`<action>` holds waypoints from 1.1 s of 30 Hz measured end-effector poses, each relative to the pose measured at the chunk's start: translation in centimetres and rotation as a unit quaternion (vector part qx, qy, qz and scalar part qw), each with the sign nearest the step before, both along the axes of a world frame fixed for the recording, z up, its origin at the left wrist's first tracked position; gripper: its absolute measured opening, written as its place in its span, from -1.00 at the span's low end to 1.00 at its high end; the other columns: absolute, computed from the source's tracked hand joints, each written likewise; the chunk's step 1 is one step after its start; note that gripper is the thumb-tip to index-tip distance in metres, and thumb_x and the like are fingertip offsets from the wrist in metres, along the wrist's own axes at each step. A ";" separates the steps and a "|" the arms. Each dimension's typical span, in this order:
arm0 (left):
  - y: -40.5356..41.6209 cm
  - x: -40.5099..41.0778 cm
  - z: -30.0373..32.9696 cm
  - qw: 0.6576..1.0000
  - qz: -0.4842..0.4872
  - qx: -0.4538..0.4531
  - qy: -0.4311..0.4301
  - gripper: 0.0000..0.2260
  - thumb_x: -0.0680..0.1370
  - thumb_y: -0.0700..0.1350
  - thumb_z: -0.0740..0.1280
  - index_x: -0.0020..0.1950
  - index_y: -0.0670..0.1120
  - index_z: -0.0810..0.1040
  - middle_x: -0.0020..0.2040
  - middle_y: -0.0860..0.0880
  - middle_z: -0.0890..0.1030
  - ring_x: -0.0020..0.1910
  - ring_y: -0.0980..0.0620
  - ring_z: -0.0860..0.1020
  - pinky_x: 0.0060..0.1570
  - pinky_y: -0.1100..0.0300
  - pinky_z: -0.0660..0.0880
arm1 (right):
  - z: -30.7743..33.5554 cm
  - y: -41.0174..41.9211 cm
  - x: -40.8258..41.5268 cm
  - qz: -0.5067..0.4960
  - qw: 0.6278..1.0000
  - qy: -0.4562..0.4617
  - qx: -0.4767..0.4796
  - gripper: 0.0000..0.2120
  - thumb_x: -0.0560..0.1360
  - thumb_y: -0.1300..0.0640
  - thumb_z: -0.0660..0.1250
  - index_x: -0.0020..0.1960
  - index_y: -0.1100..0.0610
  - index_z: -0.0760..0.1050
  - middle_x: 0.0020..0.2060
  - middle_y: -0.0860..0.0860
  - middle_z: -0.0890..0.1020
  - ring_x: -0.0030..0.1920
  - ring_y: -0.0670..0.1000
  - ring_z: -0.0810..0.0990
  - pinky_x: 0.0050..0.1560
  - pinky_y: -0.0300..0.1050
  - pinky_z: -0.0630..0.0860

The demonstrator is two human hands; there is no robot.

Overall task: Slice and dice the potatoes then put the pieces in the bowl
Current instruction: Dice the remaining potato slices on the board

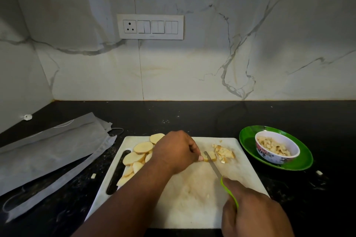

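A white marble wall with grey veins (212, 63) fills the upper half of the view, and a white switch panel with one socket (150, 26) is set into it. Below runs a black speckled stone counter (192, 113). Grey crumpled paper bags (48, 150) lie on the counter at the left.

A white rectangular plastic cutting board with a slot handle (192, 194) sits on the counter in the middle. On its left part lies a pile of pale round potato slices (138, 155), overlapping one another.

A round green plate (250, 146) rests on the counter just right of the board. On it stands a small white bowl with a floral pattern (277, 157), holding diced potato pieces (273, 146).

The person's left hand (175, 152) reaches over the board, its fingertips pinching a small potato strip (211, 157) against the surface. The right hand (254, 213) is curled around the lime-green handle of a knife (221, 177), and the narrow blade crosses the strip.

Just right of the strip lies a small heap of browned-edged diced potato (224, 153) on the board. One stray white bit (93, 175) lies on the counter left of the board, another (319, 172) right of the plate.
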State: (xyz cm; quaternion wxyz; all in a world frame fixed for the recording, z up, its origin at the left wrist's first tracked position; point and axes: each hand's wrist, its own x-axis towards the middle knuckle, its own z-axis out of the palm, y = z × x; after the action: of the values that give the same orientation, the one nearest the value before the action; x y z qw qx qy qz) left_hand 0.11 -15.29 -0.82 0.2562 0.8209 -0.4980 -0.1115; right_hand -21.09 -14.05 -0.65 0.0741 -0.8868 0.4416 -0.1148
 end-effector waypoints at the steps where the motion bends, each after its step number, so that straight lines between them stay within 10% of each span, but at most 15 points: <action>1: 0.0 0.1 0.0 1.000 -0.003 -0.001 0.001 -0.89 0.50 0.11 0.55 -0.03 0.12 0.79 -0.12 0.19 0.72 -0.11 0.17 0.63 0.04 0.14 0.64 | 0.4 0.1 -0.4 -0.005 1.000 -0.004 0.014 -0.55 0.60 -0.20 0.05 0.45 -0.46 0.09 0.32 -0.27 0.47 0.33 -0.22 0.43 0.26 -0.41 0.28; 17: 0.1 -0.1 0.2 1.000 -0.015 -0.005 -0.010 -0.90 0.54 0.07 0.52 0.02 0.11 0.78 -0.07 0.18 0.73 -0.09 0.17 0.63 0.08 0.14 0.63 | -0.3 -0.1 0.8 0.007 1.000 0.011 -0.014 -0.50 0.56 -0.14 0.12 0.49 -0.36 0.17 0.23 -0.18 0.56 0.25 -0.14 0.52 0.21 -0.29 0.40; 23: 0.0 0.2 -0.1 1.000 -0.022 -0.003 -0.017 -0.91 0.54 0.07 0.52 0.00 0.12 0.79 -0.08 0.19 0.72 -0.07 0.16 0.62 0.04 0.15 0.62 | 1.6 -0.1 -2.2 0.021 0.972 0.001 0.235 -0.46 0.68 -0.04 -0.03 0.55 -0.25 -0.22 0.50 -0.23 0.26 0.47 -0.22 0.26 0.38 -0.38 0.18; 27: 0.3 0.0 0.1 1.000 -0.020 -0.002 -0.015 -0.91 0.54 0.07 0.52 0.01 0.12 0.79 -0.07 0.19 0.73 -0.07 0.17 0.62 0.04 0.18 0.61 | 1.1 1.3 -0.9 0.000 0.999 -0.028 -0.019 -0.60 0.53 -0.19 0.12 0.35 -0.45 0.25 0.17 -0.26 0.58 0.22 -0.22 0.54 0.18 -0.39 0.38; 33: 0.5 -0.4 0.4 1.000 -0.006 -0.001 0.002 -0.92 0.53 0.08 0.53 -0.02 0.13 0.79 -0.09 0.19 0.73 -0.10 0.18 0.63 0.05 0.16 0.62 | 0.0 1.0 0.6 0.037 0.998 -0.056 0.008 -0.51 0.55 -0.13 0.13 0.48 -0.31 0.21 0.18 -0.15 0.58 0.22 -0.12 0.54 0.18 -0.26 0.42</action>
State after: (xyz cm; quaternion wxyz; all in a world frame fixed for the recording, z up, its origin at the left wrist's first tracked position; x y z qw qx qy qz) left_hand -0.29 -14.80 -0.46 0.2575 0.8173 -0.5026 -0.1146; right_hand -20.48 -13.08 -0.62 0.1098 -0.8939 0.4047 -0.1583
